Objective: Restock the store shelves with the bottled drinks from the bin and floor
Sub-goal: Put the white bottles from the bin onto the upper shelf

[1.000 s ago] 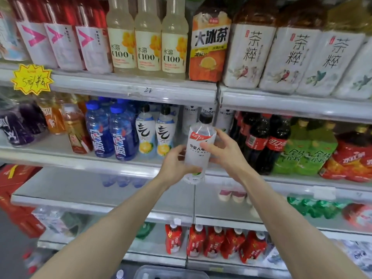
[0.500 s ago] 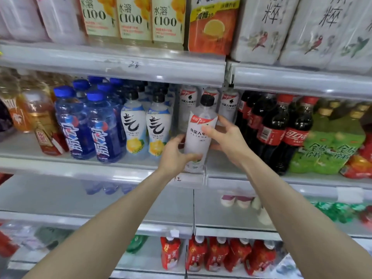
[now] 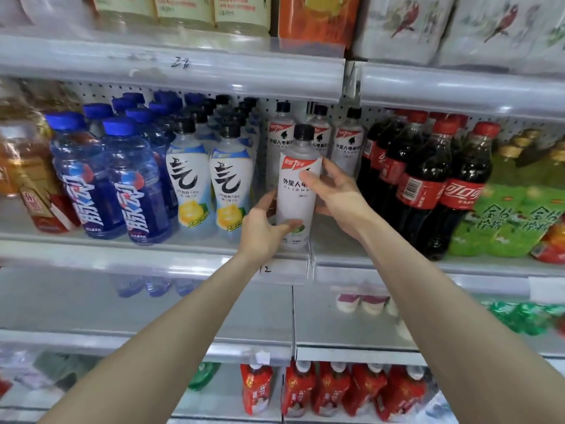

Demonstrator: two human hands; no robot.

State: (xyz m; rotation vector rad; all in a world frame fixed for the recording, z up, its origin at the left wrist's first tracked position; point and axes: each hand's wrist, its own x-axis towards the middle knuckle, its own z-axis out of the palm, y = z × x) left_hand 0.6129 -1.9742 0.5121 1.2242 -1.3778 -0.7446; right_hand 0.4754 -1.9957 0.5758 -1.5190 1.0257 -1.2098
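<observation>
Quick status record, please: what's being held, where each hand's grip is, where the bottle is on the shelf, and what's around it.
held item: white black-capped bottle, upright
left hand: grips the bottle low down
right hand: grips the label area from the right
position: front of the middle shelf, base at its lip; contact unclear
behind: three matching white bottles
left neighbour: lemon-label bottles
right neighbour: cola bottles

Bare middle shelf (image 3: 327, 243) lies open between lemon drink bottles (image 3: 230, 185) and cola bottles (image 3: 423, 191); white electrolyte bottles (image 3: 349, 148) block the rear.
</observation>
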